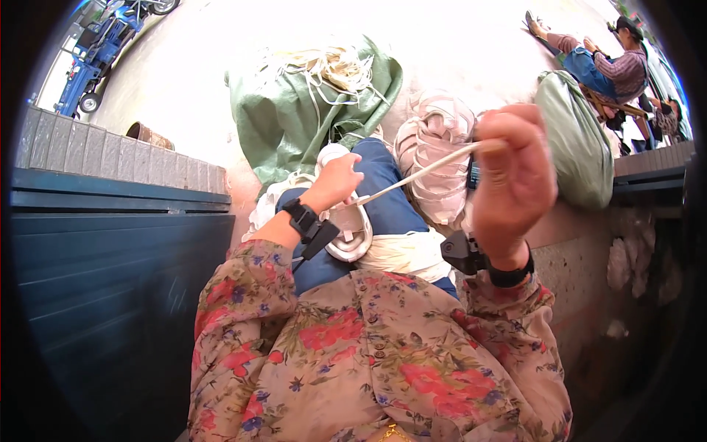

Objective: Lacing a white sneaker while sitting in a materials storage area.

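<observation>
A white shoe [352, 239] rests on my lap with its heel end toward me. My left hand [335, 183] is closed on its front part, and the fingers partly hide it. From the shoe a white shoelace [420, 177] runs taut up to the right. My right hand [515, 177], raised and slightly blurred, pinches the lace's far stretch between thumb and fingers. Across my lap, beside the shoe, lies a bundle of cream laces [403, 254]. More white shoe-like pieces [265, 210] show by my left leg, partly hidden by my arm.
A green sack [272, 125] stands ahead, topped by loose cream laces [331, 68]. Right of my legs lies a pile of pale pink shoe-like pieces [433, 162]. A full light-green sack [574, 140] stands farther right, near a seated person [618, 70]. Dark blue panels [125, 272] flank my left.
</observation>
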### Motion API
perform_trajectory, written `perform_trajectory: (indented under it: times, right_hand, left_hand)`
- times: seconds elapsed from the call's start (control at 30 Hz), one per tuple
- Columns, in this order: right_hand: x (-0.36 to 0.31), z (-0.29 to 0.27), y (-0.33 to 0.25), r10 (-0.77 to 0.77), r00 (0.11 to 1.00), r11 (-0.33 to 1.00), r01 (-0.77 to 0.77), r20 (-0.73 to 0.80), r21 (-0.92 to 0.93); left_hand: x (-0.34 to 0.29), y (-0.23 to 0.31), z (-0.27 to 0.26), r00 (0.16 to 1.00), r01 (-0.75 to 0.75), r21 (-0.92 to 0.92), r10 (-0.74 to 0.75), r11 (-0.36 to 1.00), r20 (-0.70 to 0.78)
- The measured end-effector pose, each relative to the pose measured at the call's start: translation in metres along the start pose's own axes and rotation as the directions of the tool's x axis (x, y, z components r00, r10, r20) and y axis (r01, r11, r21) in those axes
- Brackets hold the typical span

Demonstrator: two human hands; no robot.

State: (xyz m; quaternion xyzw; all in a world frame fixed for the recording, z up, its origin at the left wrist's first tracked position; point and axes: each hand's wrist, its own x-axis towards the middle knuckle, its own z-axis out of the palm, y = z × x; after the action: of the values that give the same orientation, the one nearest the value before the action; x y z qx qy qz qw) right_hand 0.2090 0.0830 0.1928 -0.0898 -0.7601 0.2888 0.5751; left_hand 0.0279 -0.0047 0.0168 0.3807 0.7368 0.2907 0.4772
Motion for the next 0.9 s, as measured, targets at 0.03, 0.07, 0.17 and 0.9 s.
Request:
perform_trajectory:
  times: [0.03, 0.07, 0.17, 0.9]
  right_hand:
    - [0.001, -0.004, 0.000, 0.045, 0.996, 0.999, -0.043, -0.074, 0.032]
    - [0.005, -0.009, -0.001, 0.047, 0.991, 0.996, -0.038, -0.125, 0.079]
    - [0.012, -0.011, -0.002, 0.048, 0.990, 0.995, -0.036, -0.135, 0.094]
    - [-0.207, 0.134, 0.055, 0.691, -0.173, -0.056, -0.981, 0.702, -0.186]
  left_hand:
    - [-0.005, -0.004, -0.006, 0.992, -0.089, 0.087, 0.096, 0.992, -0.081]
    - [-0.010, -0.010, -0.013, 0.980, -0.116, 0.159, 0.139, 0.980, -0.143]
    - [-0.017, -0.054, -0.029, 0.957, -0.151, 0.332, 0.222, 0.931, -0.185]
    - [-0.082, -0.066, -0.011, 0.911, -0.017, 0.655, 0.282, 0.755, -0.301]
